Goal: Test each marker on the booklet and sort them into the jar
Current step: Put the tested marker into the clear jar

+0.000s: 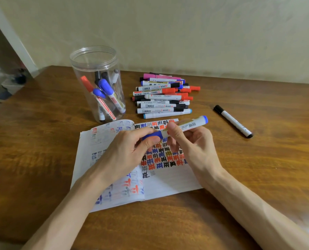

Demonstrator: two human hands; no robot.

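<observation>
Brown wooden tabletop (42, 159): strong grain, slight sheen; back edge meeting the wall.
Cream wall (186, 33): plain, faintly mottled, filling the upper view.
Dark doorway (0, 47): far left, pale frame beside it; blurred items on the floor below, not identifiable.
Clear round plastic jar (94, 62): upright, lidless, back left of tabletop; several markers inside, caps blue, red and black.
Loose marker pile (162, 94): just right of jar; red, black, blue and pink caps, lying mostly crosswise.
Single black-capped white marker (233, 121): flat, alone, well right of pile.
Open paper booklet (168, 183): flat at centre front; pages covered in red, blue and black test marks.
Blue-capped white marker (188, 125): held above booklet, nearly level, cap end leftward.
Left hand (124, 152): fingers curled round the blue cap.
Right hand (195, 147): thumb and fingers pinching the white barrel.
</observation>
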